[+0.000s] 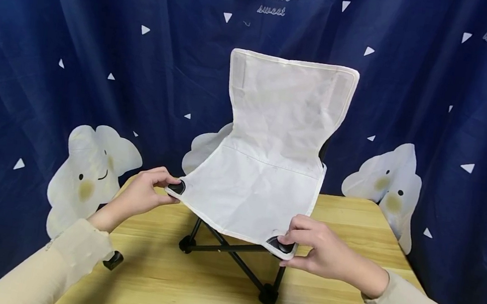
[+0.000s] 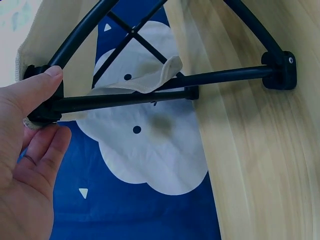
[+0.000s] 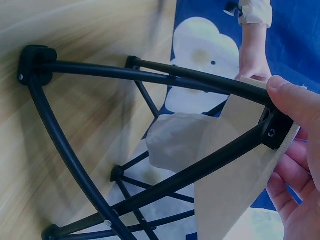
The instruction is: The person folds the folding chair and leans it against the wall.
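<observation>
A small folding chair (image 1: 248,192) with a white fabric seat and backrest stands unfolded on the wooden table. Its thin black legs (image 1: 232,253) cross beneath the seat. My left hand (image 1: 146,193) pinches the front left seat corner, fingers on the black corner patch and thumb underneath. In the left wrist view that thumb (image 2: 42,85) lies against the black corner joint (image 2: 45,100). The front right corner is gripped by my right hand (image 1: 318,248), which reaches over its black patch (image 1: 280,244). Below that corner, the right wrist view shows leg tubes meeting at a joint (image 3: 276,129).
The light wooden table (image 1: 152,282) carries the chair's black feet (image 1: 269,295). Behind it hangs a dark blue curtain (image 1: 168,63) printed with white triangles and smiling clouds. Black wrist-worn devices (image 1: 113,260) show near both sleeves.
</observation>
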{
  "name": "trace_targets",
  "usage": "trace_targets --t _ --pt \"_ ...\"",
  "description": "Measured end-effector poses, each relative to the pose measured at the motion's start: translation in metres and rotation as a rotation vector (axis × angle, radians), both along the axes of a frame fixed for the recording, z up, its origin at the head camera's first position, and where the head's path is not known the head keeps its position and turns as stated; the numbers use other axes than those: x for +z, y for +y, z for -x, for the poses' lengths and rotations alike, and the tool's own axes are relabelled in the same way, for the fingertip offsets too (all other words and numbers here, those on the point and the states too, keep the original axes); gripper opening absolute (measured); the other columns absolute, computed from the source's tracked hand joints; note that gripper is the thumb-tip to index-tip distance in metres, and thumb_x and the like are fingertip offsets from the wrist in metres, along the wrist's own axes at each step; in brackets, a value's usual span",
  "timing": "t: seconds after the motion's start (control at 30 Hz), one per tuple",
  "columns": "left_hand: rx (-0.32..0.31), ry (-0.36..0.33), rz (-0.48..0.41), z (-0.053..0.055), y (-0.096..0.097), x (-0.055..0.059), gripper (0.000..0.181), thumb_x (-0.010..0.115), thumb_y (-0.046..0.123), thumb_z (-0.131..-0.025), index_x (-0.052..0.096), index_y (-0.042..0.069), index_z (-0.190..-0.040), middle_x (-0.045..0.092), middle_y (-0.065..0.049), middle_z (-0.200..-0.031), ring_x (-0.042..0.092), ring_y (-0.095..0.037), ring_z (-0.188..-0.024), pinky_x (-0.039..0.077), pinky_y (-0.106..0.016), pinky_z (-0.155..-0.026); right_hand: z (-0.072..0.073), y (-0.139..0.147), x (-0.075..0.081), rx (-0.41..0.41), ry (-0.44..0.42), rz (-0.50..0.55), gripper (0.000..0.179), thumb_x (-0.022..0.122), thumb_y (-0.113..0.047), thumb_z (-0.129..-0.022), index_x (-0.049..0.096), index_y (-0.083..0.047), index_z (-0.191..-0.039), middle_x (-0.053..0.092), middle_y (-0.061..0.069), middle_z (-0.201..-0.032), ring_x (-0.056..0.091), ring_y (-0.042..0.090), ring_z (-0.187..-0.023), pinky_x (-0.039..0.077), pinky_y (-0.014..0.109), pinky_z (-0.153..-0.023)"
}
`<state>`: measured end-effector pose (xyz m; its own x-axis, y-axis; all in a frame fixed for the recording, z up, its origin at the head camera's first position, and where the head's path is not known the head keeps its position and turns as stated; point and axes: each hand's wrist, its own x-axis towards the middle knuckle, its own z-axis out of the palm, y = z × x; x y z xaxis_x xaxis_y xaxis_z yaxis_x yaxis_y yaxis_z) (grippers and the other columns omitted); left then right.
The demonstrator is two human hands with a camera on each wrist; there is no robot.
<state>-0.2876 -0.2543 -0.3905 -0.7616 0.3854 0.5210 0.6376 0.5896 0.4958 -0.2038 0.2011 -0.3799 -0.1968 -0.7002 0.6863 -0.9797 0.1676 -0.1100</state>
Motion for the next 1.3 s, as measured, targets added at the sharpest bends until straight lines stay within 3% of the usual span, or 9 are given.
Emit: trace_targets --t 0.2,0.43,0.93,1.07,1.2,1.3 --pt "-0.002 0.011 -0.001 -0.001 0.002 0.002 0.040 0.101 0.001 -0.069 0.084 0.007 -0.105 0.071 0.004 -0.092 0.061 0.000 -0.086 0.056 -0.009 -0.083 0.000 0.000 0.003 0.010 0.003 0.000 0.039 0.100 -0.018 -0.074 0.079 -0.013 -0.105 0.063 -0.005 -0.092 0.058 0.008 -0.080 0.049 0.012 -0.071" --pt "-0.023 0.018 -0.023 -0.002 0.004 0.003 0.039 0.101 0.000 -0.069 0.083 0.006 -0.104 0.071 0.001 -0.092 0.062 -0.001 -0.086 0.055 -0.008 -0.082 0.001 0.000 0.005 0.010 0.001 -0.001 0.046 0.102 -0.012 -0.066 0.079 -0.013 -0.106 0.063 -0.004 -0.091 0.057 0.008 -0.080 0.049 0.012 -0.070" --pt "-0.039 0.041 -0.045 -0.003 0.008 0.006 0.040 0.100 -0.003 -0.070 0.083 0.005 -0.105 0.070 0.002 -0.093 0.063 -0.001 -0.087 0.055 -0.006 -0.086 0.002 -0.002 0.012 0.016 0.040 0.002 0.046 0.101 -0.012 -0.066 0.079 -0.012 -0.106 0.062 -0.004 -0.089 0.055 0.008 -0.080 0.047 0.014 -0.069" --pt "-0.049 0.054 -0.070 -0.004 0.011 0.006 0.039 0.099 -0.004 -0.071 0.083 0.004 -0.105 0.071 0.001 -0.092 0.064 0.000 -0.087 0.055 -0.005 -0.086 0.003 -0.002 0.014 0.017 0.048 0.007 0.042 0.100 -0.014 -0.069 0.079 -0.011 -0.106 0.062 -0.004 -0.089 0.054 0.008 -0.080 0.047 0.016 -0.069" --pt "-0.053 0.070 -0.101 -0.003 0.014 0.006 0.039 0.098 -0.007 -0.071 0.083 0.003 -0.105 0.071 -0.001 -0.092 0.064 0.001 -0.087 0.055 -0.005 -0.087 0.004 -0.003 0.016 0.018 0.048 0.011 0.030 0.096 -0.022 -0.083 0.080 -0.010 -0.106 0.062 -0.004 -0.087 0.054 0.009 -0.079 0.047 0.016 -0.069" --pt "-0.052 0.076 -0.111 -0.003 0.015 0.007 0.040 0.098 -0.008 -0.070 0.083 0.003 -0.106 0.071 -0.001 -0.092 0.063 0.002 -0.087 0.057 -0.008 -0.087 0.005 -0.004 0.017 0.020 0.046 0.015 0.028 0.094 -0.024 -0.086 0.080 -0.009 -0.105 0.062 -0.003 -0.087 0.054 0.009 -0.079 0.047 0.016 -0.069"
